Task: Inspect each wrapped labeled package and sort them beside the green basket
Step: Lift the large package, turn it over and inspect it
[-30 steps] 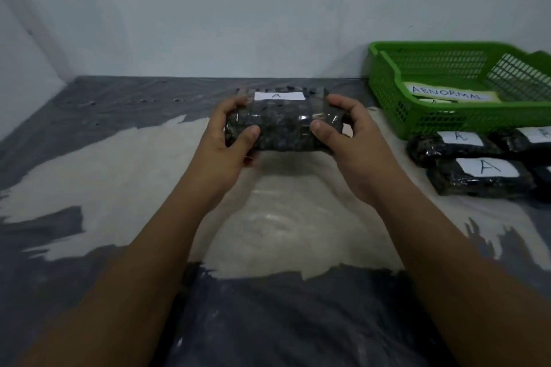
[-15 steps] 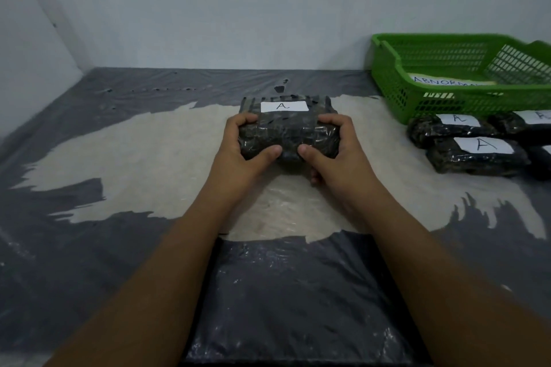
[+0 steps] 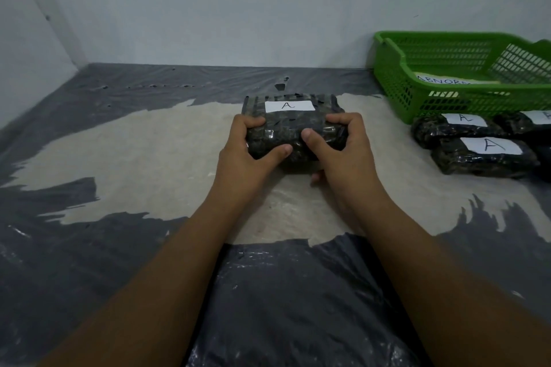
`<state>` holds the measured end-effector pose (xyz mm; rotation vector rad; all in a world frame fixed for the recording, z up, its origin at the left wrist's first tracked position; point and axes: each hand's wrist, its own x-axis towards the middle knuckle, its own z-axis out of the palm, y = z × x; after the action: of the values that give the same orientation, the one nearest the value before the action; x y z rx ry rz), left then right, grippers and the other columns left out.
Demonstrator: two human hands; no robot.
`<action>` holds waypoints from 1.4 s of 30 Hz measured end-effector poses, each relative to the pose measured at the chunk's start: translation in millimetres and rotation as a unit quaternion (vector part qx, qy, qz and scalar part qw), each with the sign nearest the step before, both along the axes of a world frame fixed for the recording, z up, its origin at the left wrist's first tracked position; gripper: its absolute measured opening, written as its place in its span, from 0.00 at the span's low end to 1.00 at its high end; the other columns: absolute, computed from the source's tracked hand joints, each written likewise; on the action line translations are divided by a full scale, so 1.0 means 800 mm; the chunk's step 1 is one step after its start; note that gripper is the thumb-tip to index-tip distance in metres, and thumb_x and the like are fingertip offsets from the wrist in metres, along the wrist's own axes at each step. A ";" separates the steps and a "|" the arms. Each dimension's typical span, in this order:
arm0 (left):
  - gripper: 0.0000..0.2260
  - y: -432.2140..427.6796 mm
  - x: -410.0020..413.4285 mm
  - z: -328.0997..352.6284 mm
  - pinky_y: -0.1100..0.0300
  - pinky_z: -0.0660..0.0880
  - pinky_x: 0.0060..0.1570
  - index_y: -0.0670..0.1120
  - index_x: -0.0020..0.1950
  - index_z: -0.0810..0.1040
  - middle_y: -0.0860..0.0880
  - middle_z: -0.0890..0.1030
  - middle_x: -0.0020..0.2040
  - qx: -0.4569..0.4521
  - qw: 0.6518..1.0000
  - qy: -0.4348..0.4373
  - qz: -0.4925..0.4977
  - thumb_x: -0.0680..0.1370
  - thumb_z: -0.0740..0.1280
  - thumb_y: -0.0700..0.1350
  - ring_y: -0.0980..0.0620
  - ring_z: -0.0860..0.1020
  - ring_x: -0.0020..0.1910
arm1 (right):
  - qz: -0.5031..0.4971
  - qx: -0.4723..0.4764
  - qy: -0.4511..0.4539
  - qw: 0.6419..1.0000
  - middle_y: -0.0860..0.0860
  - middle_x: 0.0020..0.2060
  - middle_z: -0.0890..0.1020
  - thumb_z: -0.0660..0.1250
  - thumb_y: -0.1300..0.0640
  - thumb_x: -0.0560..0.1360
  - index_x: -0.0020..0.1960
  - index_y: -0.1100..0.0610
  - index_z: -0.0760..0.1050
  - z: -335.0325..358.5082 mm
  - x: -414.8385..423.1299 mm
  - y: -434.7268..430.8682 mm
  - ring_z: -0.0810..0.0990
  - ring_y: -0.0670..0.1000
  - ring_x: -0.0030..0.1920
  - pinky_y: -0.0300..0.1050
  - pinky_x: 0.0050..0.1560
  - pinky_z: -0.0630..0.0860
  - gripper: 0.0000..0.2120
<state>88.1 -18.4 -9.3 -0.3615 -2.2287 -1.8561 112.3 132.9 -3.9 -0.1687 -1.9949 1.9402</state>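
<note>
A dark wrapped package (image 3: 290,125) with a white label marked "A" is in the middle of the view, just above the floor. My left hand (image 3: 249,155) grips its left end and my right hand (image 3: 343,152) grips its right end, thumbs on the near face. The green basket (image 3: 417,98) stands at the right against the wall, with a paper sign inside. In front of the basket lie sorted packages: one labelled "A" (image 3: 456,126), another "A" (image 3: 486,156) nearer me, and one more (image 3: 533,125) cut off by the right edge.
The floor is covered with grey plastic sheet (image 3: 89,247), worn through to a pale patch (image 3: 149,152) in the middle. White walls close the back and the left corner. A dark plastic-covered bundle (image 3: 292,301) lies between my forearms, close to me.
The held package has sunk lower toward the floor and my thumbs have closed in on its near face. The view has tilted, so the basket sits slightly lower and further right.
</note>
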 end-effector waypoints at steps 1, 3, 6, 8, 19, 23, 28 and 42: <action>0.16 0.002 0.001 0.001 0.64 0.79 0.48 0.52 0.56 0.70 0.58 0.79 0.51 0.002 1.000 0.007 0.008 0.74 0.73 0.47 0.65 0.79 0.48 | -0.018 0.005 0.006 1.000 0.48 0.50 0.80 0.74 0.51 0.73 0.54 0.44 0.69 -0.001 -0.001 -0.001 0.84 0.52 0.45 0.49 0.32 0.80 0.16; 0.12 0.005 0.001 0.003 0.62 0.79 0.48 0.51 0.54 0.70 0.58 0.79 0.50 0.004 0.999 0.019 0.027 0.75 0.70 0.49 0.65 0.79 0.48 | -0.040 0.017 0.015 0.999 0.48 0.49 0.81 0.74 0.49 0.72 0.52 0.44 0.70 -0.004 -0.004 -0.003 0.84 0.51 0.47 0.51 0.37 0.82 0.15; 0.11 0.007 0.000 0.002 0.59 0.80 0.49 0.50 0.54 0.71 0.57 0.80 0.49 -0.007 0.998 0.033 0.047 0.76 0.70 0.49 0.62 0.80 0.48 | -0.035 0.007 0.017 0.999 0.49 0.48 0.82 0.74 0.48 0.72 0.53 0.45 0.70 -0.005 -0.002 -0.006 0.84 0.51 0.46 0.48 0.35 0.80 0.15; 0.10 0.006 0.000 0.000 0.58 0.79 0.49 0.50 0.54 0.71 0.58 0.79 0.49 -0.012 0.998 0.043 0.046 0.77 0.69 0.49 0.62 0.79 0.49 | -0.039 -0.009 0.021 0.999 0.51 0.49 0.81 0.72 0.47 0.74 0.52 0.45 0.71 -0.004 -0.002 -0.006 0.84 0.53 0.46 0.45 0.31 0.78 0.12; 0.08 0.003 -0.003 0.000 0.66 0.75 0.33 0.51 0.61 0.67 0.57 0.75 0.50 0.033 0.999 0.016 -0.002 0.84 0.54 0.46 0.63 0.76 0.40 | -0.011 -0.040 0.035 0.999 0.53 0.53 0.79 0.70 0.54 0.76 0.52 0.44 0.72 -0.004 -0.007 0.002 0.83 0.54 0.51 0.44 0.35 0.80 0.09; 0.10 -0.002 -0.006 0.000 0.65 0.74 0.31 0.50 0.63 0.67 0.49 0.75 0.53 0.058 0.998 0.007 0.007 0.84 0.52 0.48 0.56 0.75 0.39 | 0.017 -0.067 0.028 0.997 0.53 0.54 0.79 0.67 0.55 0.78 0.53 0.46 0.73 -0.002 -0.006 0.002 0.83 0.54 0.51 0.43 0.34 0.80 0.05; 0.11 -0.007 -0.010 0.002 0.60 0.74 0.30 0.56 0.64 0.69 0.47 0.77 0.52 0.104 0.994 -0.017 -0.026 0.83 0.55 0.50 0.55 0.75 0.33 | 0.022 -0.103 0.044 0.994 0.52 0.54 0.80 0.58 0.58 0.83 0.56 0.52 0.74 0.002 -0.005 0.007 0.81 0.53 0.49 0.40 0.31 0.79 0.07; 0.26 -0.012 -0.010 -0.004 0.46 0.78 0.50 0.63 0.68 0.63 0.41 0.77 0.61 0.044 0.999 -0.018 -0.013 0.74 0.70 0.50 0.42 0.79 0.49 | 0.110 -0.089 0.032 0.989 0.50 0.51 0.80 0.69 0.67 0.75 0.64 0.48 0.68 0.007 0.002 0.011 0.82 0.48 0.38 0.40 0.37 0.80 0.24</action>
<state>79.9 -27.8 -12.2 -0.3456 -2.1657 -1.9827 114.3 141.7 2.0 0.0722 -1.8649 2.2308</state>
